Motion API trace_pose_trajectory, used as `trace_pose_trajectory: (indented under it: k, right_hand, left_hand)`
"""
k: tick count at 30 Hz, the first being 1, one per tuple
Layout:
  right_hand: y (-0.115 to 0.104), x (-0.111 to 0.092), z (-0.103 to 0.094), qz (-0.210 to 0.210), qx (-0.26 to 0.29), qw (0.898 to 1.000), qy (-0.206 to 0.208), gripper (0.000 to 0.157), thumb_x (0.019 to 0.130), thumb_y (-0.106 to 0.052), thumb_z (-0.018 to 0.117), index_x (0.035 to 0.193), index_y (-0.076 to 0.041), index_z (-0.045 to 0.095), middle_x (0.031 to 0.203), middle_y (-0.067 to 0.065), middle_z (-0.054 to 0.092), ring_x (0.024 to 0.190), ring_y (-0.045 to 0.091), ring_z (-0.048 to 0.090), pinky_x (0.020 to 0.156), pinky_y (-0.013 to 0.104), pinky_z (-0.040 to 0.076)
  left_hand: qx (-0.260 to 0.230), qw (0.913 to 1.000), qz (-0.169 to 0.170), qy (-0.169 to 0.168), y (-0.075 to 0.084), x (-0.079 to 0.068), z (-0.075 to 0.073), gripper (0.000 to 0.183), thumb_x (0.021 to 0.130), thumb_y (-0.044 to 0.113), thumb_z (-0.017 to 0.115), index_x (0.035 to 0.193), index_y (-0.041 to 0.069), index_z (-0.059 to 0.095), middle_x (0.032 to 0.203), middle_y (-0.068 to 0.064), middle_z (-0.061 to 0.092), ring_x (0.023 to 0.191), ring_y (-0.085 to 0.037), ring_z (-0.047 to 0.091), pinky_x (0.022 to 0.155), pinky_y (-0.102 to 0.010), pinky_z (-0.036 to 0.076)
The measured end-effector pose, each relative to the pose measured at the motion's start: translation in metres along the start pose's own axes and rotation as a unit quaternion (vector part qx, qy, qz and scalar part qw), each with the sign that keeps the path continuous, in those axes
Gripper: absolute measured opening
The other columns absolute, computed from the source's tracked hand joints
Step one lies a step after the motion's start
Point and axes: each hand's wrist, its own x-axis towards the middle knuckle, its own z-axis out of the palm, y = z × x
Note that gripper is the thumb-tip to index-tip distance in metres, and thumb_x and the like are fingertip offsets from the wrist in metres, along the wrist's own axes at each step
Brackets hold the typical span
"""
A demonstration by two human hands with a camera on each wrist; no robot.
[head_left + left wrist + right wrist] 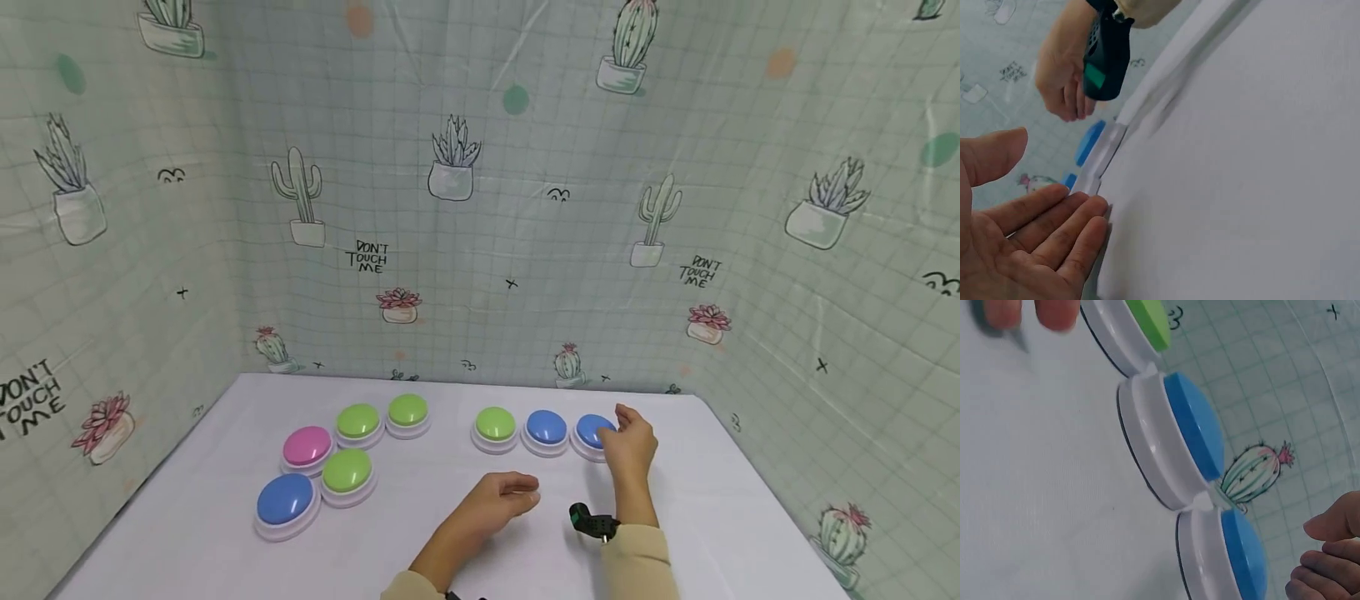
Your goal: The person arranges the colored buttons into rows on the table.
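Observation:
My left hand [497,503] hovers over the white table in the head view, fingers nearly straight and holding nothing. The left wrist view shows its palm and relaxed fingers [1054,240]. Beside and partly in front of the rightmost blue push button [592,430] is my right hand [631,443], raised, with loosely bent fingers and nothing in them. In the right wrist view a gap shows between this hand [1329,562] and the blue button [1244,556]. Left of that button stand another blue button [546,427] and a green button [496,424], in a row.
On the table's left [202,517] sits a second group: a pink button [307,447], a blue button [285,500] and several green buttons [348,471]. A cactus-print curtain [480,225] surrounds the table at the back and both sides. A black wrist camera [592,522] sits at the right cuff.

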Motion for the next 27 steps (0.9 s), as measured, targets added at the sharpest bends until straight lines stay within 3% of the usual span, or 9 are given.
trace_pose_trajectory:
  k: [5, 12, 15, 19, 23, 27]
  right_hand:
    - [-0.020, -0.008, 0.018, -0.040, 0.000, 0.999, -0.024, 0.055, 0.087, 0.008, 0.065, 0.140, 0.014, 0.056, 0.143, 0.031, 0.057, 0.134, 0.049, 0.055, 0.114, 0.054, 0.047]
    - [-0.052, -0.043, 0.060, -0.136, 0.054, 0.984, -0.104, 0.053, 0.083, 0.014, 0.070, 0.135, 0.017, 0.058, 0.137, 0.035, 0.060, 0.130, 0.050, 0.058, 0.111, 0.051, 0.050]
    - [-0.066, -0.067, 0.087, -0.178, 0.053, 0.970, -0.154, 0.052, 0.081, 0.011, 0.075, 0.131, 0.017, 0.061, 0.133, 0.035, 0.063, 0.126, 0.050, 0.062, 0.107, 0.052, 0.054]
    - [-0.083, -0.105, 0.122, -0.228, 0.041, 0.943, -0.238, 0.051, 0.082, 0.005, 0.081, 0.128, 0.016, 0.063, 0.131, 0.033, 0.066, 0.123, 0.050, 0.064, 0.104, 0.054, 0.055]
    - [-0.096, -0.142, 0.154, -0.268, 0.027, 0.917, -0.293, 0.051, 0.080, 0.001, 0.083, 0.126, 0.013, 0.066, 0.129, 0.029, 0.068, 0.120, 0.048, 0.066, 0.101, 0.052, 0.058]
    - [-0.110, -0.173, 0.178, -0.289, 0.032, 0.900, -0.325, 0.051, 0.077, 0.001, 0.085, 0.125, 0.010, 0.068, 0.127, 0.025, 0.071, 0.119, 0.044, 0.068, 0.100, 0.045, 0.060]
  left_hand:
    - [0.032, 0.9964, 0.035, 0.070, 0.008, -0.013, -0.041, 0.038, 0.102, 0.015, 0.069, 0.133, -0.007, 0.065, 0.128, -0.017, 0.070, 0.119, -0.034, 0.068, 0.101, -0.046, 0.059]
    - [0.079, 0.9737, 0.073, 0.201, 0.034, -0.039, -0.103, 0.038, 0.102, 0.016, 0.070, 0.133, -0.004, 0.066, 0.127, -0.018, 0.069, 0.120, -0.034, 0.065, 0.102, -0.046, 0.058]
    - [0.096, 0.9634, 0.063, 0.242, 0.040, -0.054, -0.135, 0.039, 0.102, 0.014, 0.070, 0.135, -0.005, 0.065, 0.130, -0.021, 0.068, 0.123, -0.035, 0.064, 0.105, -0.048, 0.056]
    - [0.134, 0.9487, 0.045, 0.283, 0.045, -0.075, -0.173, 0.042, 0.102, 0.014, 0.070, 0.137, -0.007, 0.062, 0.135, -0.027, 0.065, 0.129, -0.041, 0.060, 0.111, -0.053, 0.051]
    - [0.182, 0.9353, 0.019, 0.303, 0.044, -0.092, -0.202, 0.046, 0.101, 0.016, 0.070, 0.139, -0.009, 0.060, 0.138, -0.030, 0.062, 0.132, -0.047, 0.056, 0.113, -0.058, 0.047]
    - [0.232, 0.9237, -0.024, 0.304, 0.037, -0.112, -0.230, 0.048, 0.099, 0.017, 0.071, 0.138, -0.010, 0.059, 0.139, -0.035, 0.059, 0.132, -0.053, 0.053, 0.109, -0.067, 0.046]
